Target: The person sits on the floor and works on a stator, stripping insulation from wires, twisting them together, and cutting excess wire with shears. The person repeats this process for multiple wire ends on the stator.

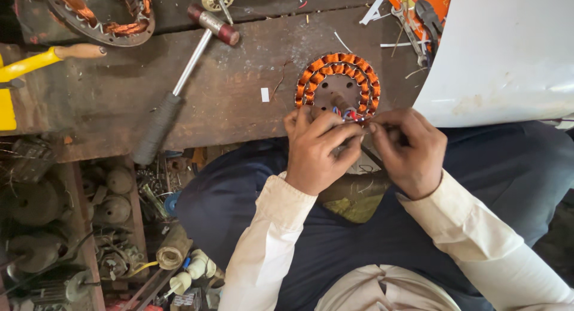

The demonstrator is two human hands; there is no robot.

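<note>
A round motor stator wound with orange copper coils (pixel 338 87) lies flat at the near edge of a worn wooden bench, its metal centre showing. Red and blue lead wires (pixel 350 114) bunch at its near rim.

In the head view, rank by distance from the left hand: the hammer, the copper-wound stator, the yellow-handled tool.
From the left hand:
1. Copper-wound stator, on the bench at its fingertips.
2. Hammer, on the bench's middle.
3. Yellow-handled tool, at the far edge.
</note>
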